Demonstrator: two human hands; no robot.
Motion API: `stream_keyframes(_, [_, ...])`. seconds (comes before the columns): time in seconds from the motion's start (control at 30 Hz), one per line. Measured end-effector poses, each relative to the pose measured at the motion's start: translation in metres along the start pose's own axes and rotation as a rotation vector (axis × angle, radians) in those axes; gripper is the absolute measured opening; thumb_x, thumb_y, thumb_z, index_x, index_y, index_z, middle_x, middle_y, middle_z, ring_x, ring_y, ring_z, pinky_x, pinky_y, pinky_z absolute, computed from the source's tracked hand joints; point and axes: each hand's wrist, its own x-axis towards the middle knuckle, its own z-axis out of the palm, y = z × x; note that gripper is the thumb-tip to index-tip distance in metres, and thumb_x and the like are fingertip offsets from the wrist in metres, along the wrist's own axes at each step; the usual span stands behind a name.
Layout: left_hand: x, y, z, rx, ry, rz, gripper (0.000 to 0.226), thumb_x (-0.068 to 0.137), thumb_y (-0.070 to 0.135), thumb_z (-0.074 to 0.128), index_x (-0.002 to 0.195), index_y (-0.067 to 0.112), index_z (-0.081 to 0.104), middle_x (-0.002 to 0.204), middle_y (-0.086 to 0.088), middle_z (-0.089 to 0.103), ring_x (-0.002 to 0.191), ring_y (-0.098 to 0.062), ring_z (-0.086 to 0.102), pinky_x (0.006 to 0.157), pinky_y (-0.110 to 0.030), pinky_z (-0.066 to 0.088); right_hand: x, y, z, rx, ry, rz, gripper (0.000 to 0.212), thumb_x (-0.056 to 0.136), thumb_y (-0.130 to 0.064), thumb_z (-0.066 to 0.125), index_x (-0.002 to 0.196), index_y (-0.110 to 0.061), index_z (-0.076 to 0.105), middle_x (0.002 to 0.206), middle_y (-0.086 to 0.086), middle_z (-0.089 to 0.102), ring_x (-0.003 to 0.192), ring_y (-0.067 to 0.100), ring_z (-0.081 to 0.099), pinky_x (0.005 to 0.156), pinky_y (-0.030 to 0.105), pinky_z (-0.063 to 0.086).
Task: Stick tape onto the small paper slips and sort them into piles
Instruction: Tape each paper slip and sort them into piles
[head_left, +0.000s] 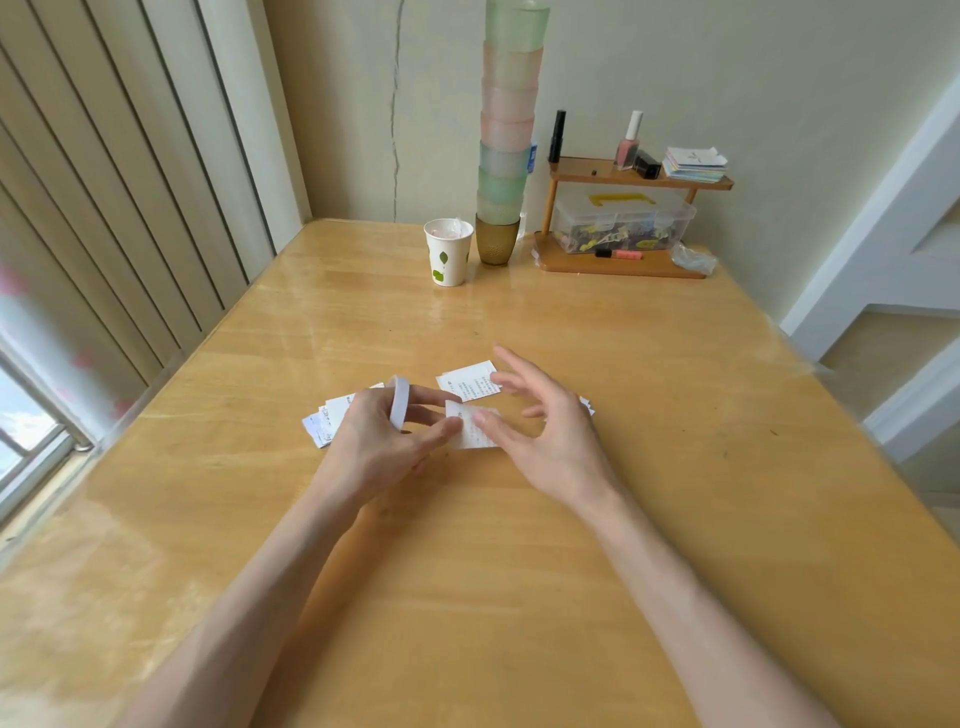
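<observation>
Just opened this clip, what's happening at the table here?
A person at a wooden table is working through small paper slips. The left hand has a white tape roll ringed over a finger and pinches one held slip by its left edge. The right hand, fingers spread, touches that slip with its thumb. A pile of slips lies partly under the left hand, a single slip lies beyond the hands, and more paper peeks out behind the right hand.

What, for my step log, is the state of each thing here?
left hand: pinches held slip
right hand: fingers spread, thumb on held slip
held slip: between both hands
tape roll: worn on left hand
flat slip: lying flat, text up
slip pile: fanned, partly behind left hand
paper cup: upright
cup stack: upright, nested
</observation>
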Motion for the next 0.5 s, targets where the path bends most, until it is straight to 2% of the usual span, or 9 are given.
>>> stream_keyframes(0.1, [-0.002, 0.003, 0.001, -0.006, -0.039, 0.014, 0.017, 0.088, 0.020, 0.083, 0.104, 0.021, 0.078, 0.077, 0.003, 0.076, 0.045, -0.008, 0.052, 0.048, -0.019, 0.046, 0.001, 0.002, -0.004, 0.148, -0.005, 0.102, 0.062, 0.091, -0.022, 0.081, 0.147, -0.032, 0.056, 0.111, -0.009, 0.076, 0.103, 0.004, 0.069, 0.090, 0.016, 0.050])
stream_keyframes(0.17, [-0.002, 0.002, 0.000, 0.027, -0.053, 0.017, 0.019, 0.087, 0.020, 0.083, 0.105, 0.022, 0.078, 0.077, 0.003, 0.077, 0.046, -0.009, 0.053, 0.049, -0.019, 0.046, 0.001, 0.003, -0.006, 0.173, 0.002, 0.130, 0.053, 0.089, -0.014, 0.082, 0.137, -0.028, 0.065, 0.098, -0.002, 0.077, 0.090, 0.008, 0.071, 0.089, 0.021, 0.054])
stream_keyframes(0.27, [-0.003, -0.002, -0.001, 0.244, -0.076, 0.033, 0.023, 0.083, 0.032, 0.086, 0.104, 0.032, 0.075, 0.079, 0.013, 0.077, 0.050, -0.005, 0.060, 0.053, -0.019, 0.049, -0.002, 0.003, -0.006, 0.081, -0.028, 0.178, 0.048, 0.088, -0.010, 0.082, 0.130, -0.029, 0.068, 0.091, -0.007, 0.074, 0.074, -0.003, 0.065, 0.081, 0.017, 0.053])
stream_keyframes(0.37, [-0.001, -0.012, -0.003, 0.464, -0.019, 0.109, 0.027, 0.079, 0.041, 0.088, 0.101, 0.033, 0.074, 0.080, 0.022, 0.074, 0.065, 0.004, 0.063, 0.060, -0.021, 0.048, -0.007, 0.001, -0.002, -0.104, -0.061, 0.158, 0.048, 0.088, -0.014, 0.082, 0.129, -0.034, 0.068, 0.093, -0.013, 0.072, 0.075, -0.005, 0.062, 0.075, 0.014, 0.050])
stream_keyframes(0.43, [0.001, -0.015, -0.005, 0.472, 0.026, 0.134, 0.026, 0.080, 0.038, 0.087, 0.101, 0.031, 0.075, 0.081, 0.022, 0.073, 0.068, 0.005, 0.061, 0.062, -0.021, 0.046, -0.008, -0.001, -0.001, -0.256, -0.046, 0.065, 0.049, 0.087, -0.015, 0.082, 0.130, -0.034, 0.068, 0.093, -0.014, 0.069, 0.080, 0.000, 0.058, 0.076, 0.012, 0.044])
stream_keyframes(0.5, [0.002, -0.015, -0.006, 0.446, 0.046, 0.137, 0.023, 0.082, 0.034, 0.085, 0.102, 0.030, 0.076, 0.083, 0.021, 0.074, 0.064, 0.003, 0.059, 0.062, -0.022, 0.046, -0.007, 0.001, 0.001, -0.402, -0.003, -0.063, 0.053, 0.083, -0.016, 0.086, 0.131, -0.030, 0.068, 0.097, -0.012, 0.062, 0.090, 0.005, 0.050, 0.084, 0.015, 0.041])
